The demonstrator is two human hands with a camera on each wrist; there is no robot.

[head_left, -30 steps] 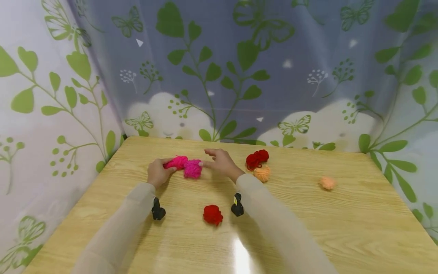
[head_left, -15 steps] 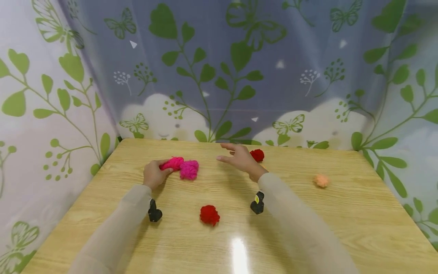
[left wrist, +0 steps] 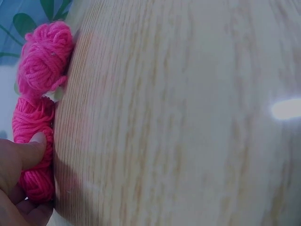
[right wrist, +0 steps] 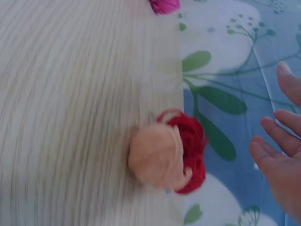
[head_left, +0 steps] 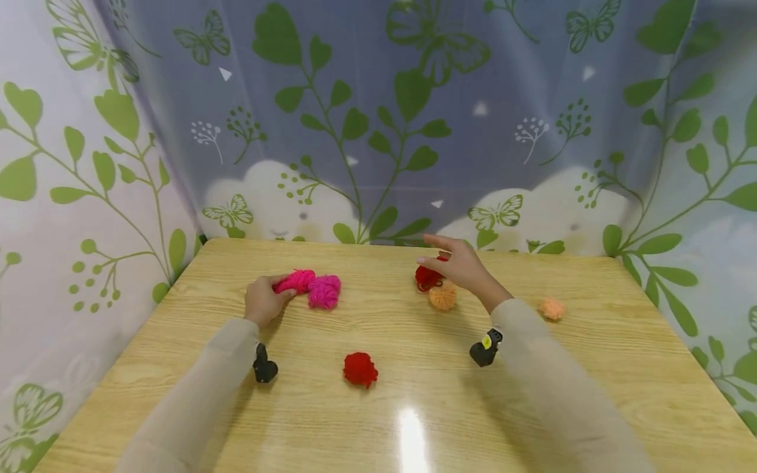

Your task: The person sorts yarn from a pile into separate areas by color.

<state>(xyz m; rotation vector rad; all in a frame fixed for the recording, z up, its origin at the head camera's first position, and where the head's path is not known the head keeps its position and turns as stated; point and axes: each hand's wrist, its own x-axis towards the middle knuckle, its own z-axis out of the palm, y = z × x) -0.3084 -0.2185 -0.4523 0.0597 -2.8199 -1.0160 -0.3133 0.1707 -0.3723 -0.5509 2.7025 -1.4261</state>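
At the back left, my left hand (head_left: 263, 302) grips a bright pink yarn bundle (head_left: 299, 280), its thumb lying across the strands in the left wrist view. The far end of that bundle touches a magenta yarn ball (head_left: 324, 292). My right hand (head_left: 465, 266) hovers with loosely spread fingers over a dark red yarn bundle (head_left: 427, 278), partly covering it in the head view. Against the red bundle sits a light orange yarn ball (head_left: 443, 297). In the right wrist view nothing lies between the right hand's fingers (right wrist: 277, 134).
A red yarn ball (head_left: 360, 369) rests on the wooden table (head_left: 284, 407) nearer the front. Farther right lies a small peach yarn ball (head_left: 552, 309). Patterned cloth (head_left: 331, 118) hangs behind the table and along both sides.
My right hand has left the magenta ball's side and moved right, to above the dark red bundle. The left hand keeps its grip on the pink bundle.
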